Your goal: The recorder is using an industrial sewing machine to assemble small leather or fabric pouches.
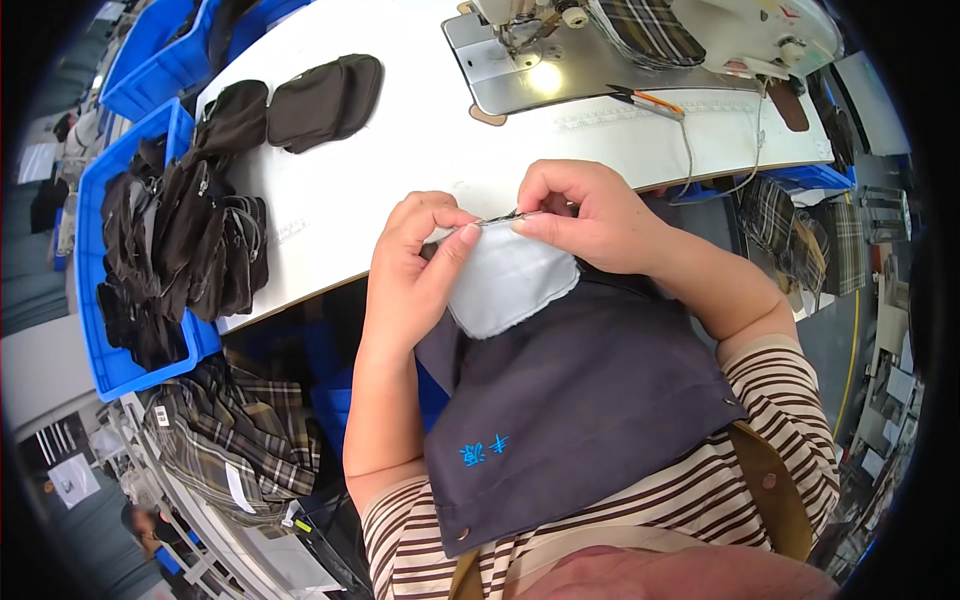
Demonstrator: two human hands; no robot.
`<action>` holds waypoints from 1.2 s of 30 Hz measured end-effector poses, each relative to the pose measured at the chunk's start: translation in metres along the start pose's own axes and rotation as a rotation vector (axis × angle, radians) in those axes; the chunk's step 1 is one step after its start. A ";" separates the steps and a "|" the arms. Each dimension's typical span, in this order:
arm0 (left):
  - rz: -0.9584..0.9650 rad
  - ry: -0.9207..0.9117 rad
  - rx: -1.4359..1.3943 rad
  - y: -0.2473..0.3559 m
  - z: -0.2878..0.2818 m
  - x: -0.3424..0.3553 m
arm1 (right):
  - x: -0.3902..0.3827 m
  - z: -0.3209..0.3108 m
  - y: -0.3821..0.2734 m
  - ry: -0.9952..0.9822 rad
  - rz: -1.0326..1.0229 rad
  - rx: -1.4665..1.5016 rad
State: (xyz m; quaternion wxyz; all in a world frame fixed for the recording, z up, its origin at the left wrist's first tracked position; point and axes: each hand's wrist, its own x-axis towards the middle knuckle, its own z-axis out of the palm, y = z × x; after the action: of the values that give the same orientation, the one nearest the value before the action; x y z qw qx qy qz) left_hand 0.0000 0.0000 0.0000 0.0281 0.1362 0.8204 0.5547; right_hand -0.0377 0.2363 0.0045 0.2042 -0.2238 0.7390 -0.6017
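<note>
A light grey fabric piece (512,285) with rounded lower corners hangs over my dark apron (590,390), near the table's front edge. My left hand (425,240) pinches its upper left edge between thumb and fingers. At the upper right edge my right hand (590,215) is closed in a pinch as well. Between the two hands the top edge runs nearly straight, with a narrow dark strip along it. Whatever lies behind the piece is mostly hidden.
Ahead on the white table (420,120) stands a sewing machine (520,30), its lamp lit. An orange-handled pointed tool (650,102) lies beside it. Dark fabric pieces (325,100) are stacked at the left, by a blue bin (95,230) heaped with dark pouches (165,240). Plaid cloth (235,430) hangs lower left.
</note>
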 end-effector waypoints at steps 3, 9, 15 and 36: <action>-0.111 0.055 -0.021 0.000 -0.005 -0.002 | 0.010 0.008 0.008 -0.052 -0.030 0.112; -0.009 -0.141 0.006 -0.006 -0.038 0.004 | 0.040 0.008 0.011 -0.002 -0.785 -0.446; 0.022 -0.357 0.040 0.005 -0.040 0.021 | 0.044 -0.002 0.000 -0.078 -1.339 -0.794; -0.207 -0.466 0.843 -0.021 -0.020 0.248 | 0.102 -0.090 0.083 -0.005 -0.972 -1.197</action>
State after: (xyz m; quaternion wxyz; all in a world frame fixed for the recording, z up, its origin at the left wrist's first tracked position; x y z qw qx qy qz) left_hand -0.2465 0.0382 0.0147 0.2083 0.1737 0.9546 0.1234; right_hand -0.1797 0.2640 -0.0624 -0.2371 -0.5971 0.7567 -0.1210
